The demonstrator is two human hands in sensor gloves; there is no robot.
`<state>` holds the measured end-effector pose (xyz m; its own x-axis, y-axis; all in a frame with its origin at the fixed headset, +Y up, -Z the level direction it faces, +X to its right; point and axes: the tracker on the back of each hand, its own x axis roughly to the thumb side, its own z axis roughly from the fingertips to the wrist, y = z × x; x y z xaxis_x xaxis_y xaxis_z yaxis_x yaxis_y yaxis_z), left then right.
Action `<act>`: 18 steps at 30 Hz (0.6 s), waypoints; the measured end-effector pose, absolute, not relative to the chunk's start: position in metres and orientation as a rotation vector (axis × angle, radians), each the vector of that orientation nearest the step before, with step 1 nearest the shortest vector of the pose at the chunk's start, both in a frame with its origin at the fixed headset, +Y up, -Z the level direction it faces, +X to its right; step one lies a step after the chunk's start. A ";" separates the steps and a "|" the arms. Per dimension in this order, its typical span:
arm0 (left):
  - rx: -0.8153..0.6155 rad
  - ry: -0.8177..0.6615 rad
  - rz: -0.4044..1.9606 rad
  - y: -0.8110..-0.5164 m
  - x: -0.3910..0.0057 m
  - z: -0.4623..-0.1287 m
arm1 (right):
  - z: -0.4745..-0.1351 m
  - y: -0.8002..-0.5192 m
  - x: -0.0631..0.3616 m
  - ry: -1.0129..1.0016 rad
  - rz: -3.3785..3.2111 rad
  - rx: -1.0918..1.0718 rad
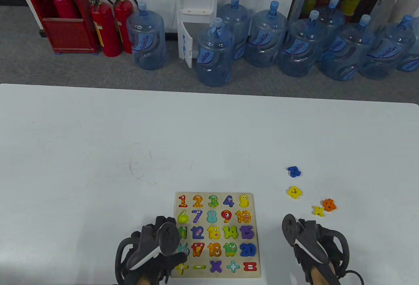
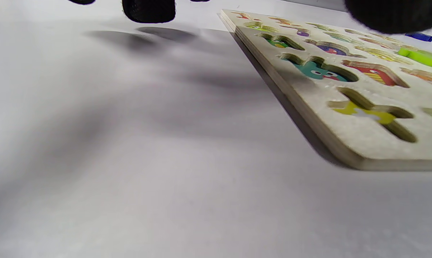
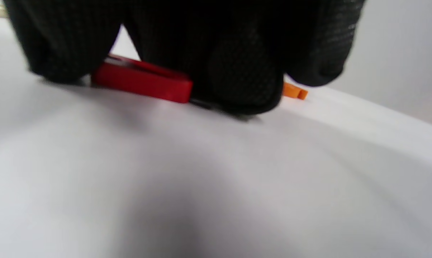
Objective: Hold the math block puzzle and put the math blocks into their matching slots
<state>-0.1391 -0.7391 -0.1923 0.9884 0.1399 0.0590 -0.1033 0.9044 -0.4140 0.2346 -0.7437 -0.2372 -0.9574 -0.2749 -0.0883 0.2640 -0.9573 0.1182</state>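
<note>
Right wrist view shows the right hand's (image 3: 187, 46) fingers (image 3: 244, 79) pinching a flat red block (image 3: 144, 80) on the white tabletop (image 3: 201, 179), right of the wooden number puzzle board (image 1: 253, 232). Left hand (image 1: 154, 249) presses the board's corner, probably steadying it.

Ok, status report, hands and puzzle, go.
Left hand rests on puzzle board left edge. Right hand fingers closing around red block on table. Four loose blocks beyond, nothing blocking.

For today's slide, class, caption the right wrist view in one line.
Gloved right hand fingers touching a red block on the white table, orange block behind.
</note>
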 end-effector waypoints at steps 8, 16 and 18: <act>-0.418 -0.090 0.128 -0.739 -0.139 -0.192 | -0.235 -0.743 0.228 -0.109 -2.844 0.108; -0.419 -0.091 0.130 -0.739 -0.139 -0.192 | -0.231 -0.743 0.228 -0.371 -2.900 0.077; -0.417 -0.091 0.131 -0.739 -0.139 -0.192 | -0.231 -0.743 0.227 -0.300 -2.923 0.036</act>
